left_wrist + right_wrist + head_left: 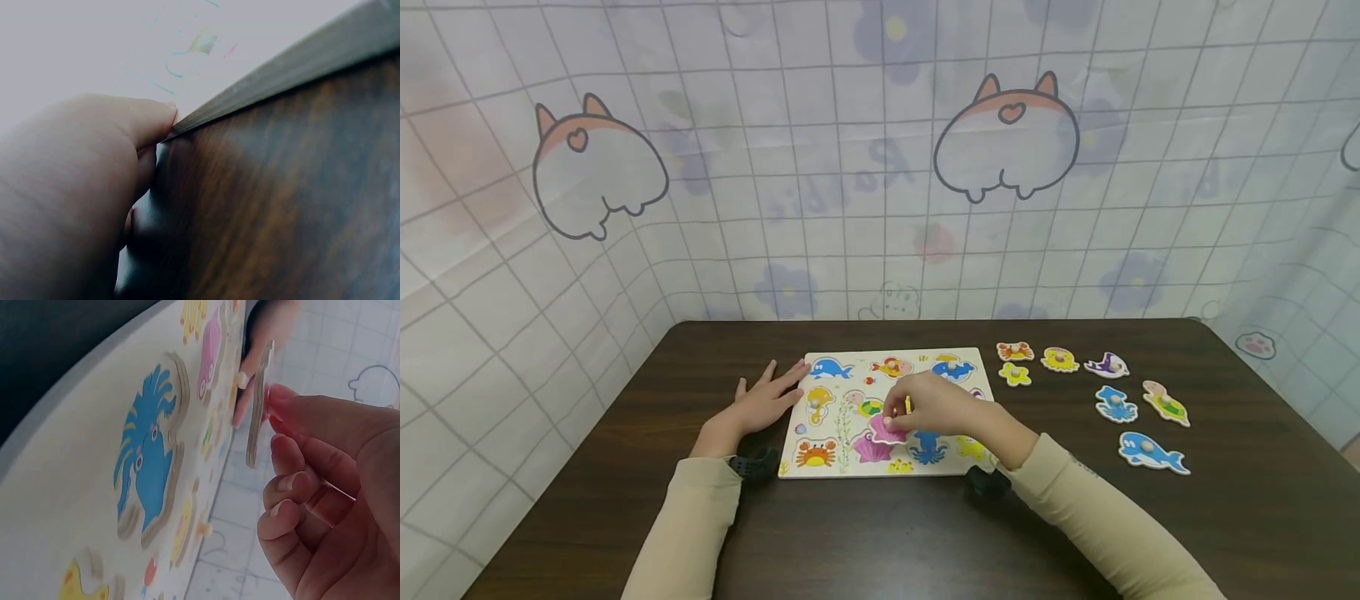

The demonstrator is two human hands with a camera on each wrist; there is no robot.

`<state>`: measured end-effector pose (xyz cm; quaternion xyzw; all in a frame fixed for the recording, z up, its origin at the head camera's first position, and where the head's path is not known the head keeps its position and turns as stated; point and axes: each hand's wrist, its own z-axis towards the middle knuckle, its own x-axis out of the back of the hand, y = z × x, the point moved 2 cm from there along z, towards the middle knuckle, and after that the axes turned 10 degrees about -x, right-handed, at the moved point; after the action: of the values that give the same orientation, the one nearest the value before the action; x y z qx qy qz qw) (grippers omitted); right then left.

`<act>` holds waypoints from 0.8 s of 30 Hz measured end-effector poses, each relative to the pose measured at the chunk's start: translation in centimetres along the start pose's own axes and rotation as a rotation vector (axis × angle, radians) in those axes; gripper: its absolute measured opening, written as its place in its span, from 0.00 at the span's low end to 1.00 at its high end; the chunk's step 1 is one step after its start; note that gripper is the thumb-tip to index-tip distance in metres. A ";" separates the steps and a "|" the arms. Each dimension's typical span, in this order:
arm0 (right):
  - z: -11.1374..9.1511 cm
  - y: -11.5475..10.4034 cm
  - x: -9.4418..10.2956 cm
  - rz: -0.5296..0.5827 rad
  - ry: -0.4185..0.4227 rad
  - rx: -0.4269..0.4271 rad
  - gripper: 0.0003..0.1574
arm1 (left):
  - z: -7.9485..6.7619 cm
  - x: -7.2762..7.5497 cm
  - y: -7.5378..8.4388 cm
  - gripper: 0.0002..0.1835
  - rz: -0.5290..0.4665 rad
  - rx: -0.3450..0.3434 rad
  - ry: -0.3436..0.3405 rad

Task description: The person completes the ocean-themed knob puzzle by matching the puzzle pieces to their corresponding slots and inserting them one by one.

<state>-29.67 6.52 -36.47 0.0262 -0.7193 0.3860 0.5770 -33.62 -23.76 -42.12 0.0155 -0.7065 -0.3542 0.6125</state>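
**Pinching a pink piece just above a printed shell**

In the right hand (936, 404), a narrow pinch of thumb and fingertips on a pink piece (887, 430), with the remaining fingers curled free below. Held apart from the puzzle board (850, 471) and roughly parallel to it, close over a printed pink shell (872, 447). Gripped mid-face, probably by a knob hidden under the fingertips, and likely that way to leave rim and underside free.

Well to the left of the right hand, at the board's left edge: the left hand (767, 404), fingers spread wide, holding nothing, touching the edge. Perhaps placed there to keep the board from sliding. Just beside that hand, seated in the board, a yellow seahorse piece (818, 403).

Out past the right hand, to its right on the dark table (880, 542): loose crab (1015, 351), starfish (1015, 374), blue octopus (1116, 404), turtle (1165, 404) and blue whale (1152, 452), among others. Laid knob-up, presumably for easy lifting from that side.

Beyond both hands, on the curtain (820, 250), pale lettering (891, 162), apparently reversed and too faint to read surely. On board and pieces, no brand or label to make out.
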 end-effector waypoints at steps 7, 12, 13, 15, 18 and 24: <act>0.5 -0.4 -0.6 0.011 -0.028 0.007 0.03 | 0.0 0.0 0.1 0.32 -0.005 -0.017 0.001; 0.8 -0.8 -1.0 -0.005 -0.044 0.018 0.04 | 0.0 0.0 0.2 0.32 -0.014 -0.030 0.002; 0.8 -0.8 -1.1 -0.005 -0.047 0.018 0.04 | -0.1 0.0 0.3 0.33 -0.015 -0.033 0.002; 0.9 -0.9 -1.3 -0.005 -0.051 0.017 0.04 | -0.1 0.1 0.2 0.33 -0.017 -0.033 0.000; 1.1 -0.9 -1.7 -0.019 -0.052 0.025 0.05 | -0.1 0.1 0.2 0.33 -0.017 -0.032 -0.001; 1.4 -0.8 -2.3 -0.042 -0.060 0.016 0.07 | -0.1 0.0 0.1 0.32 -0.006 -0.021 -0.002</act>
<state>-29.68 4.17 -38.11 0.0574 -0.7324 0.3783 0.5631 -33.52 -23.70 -42.06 0.0109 -0.7033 -0.3635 0.6108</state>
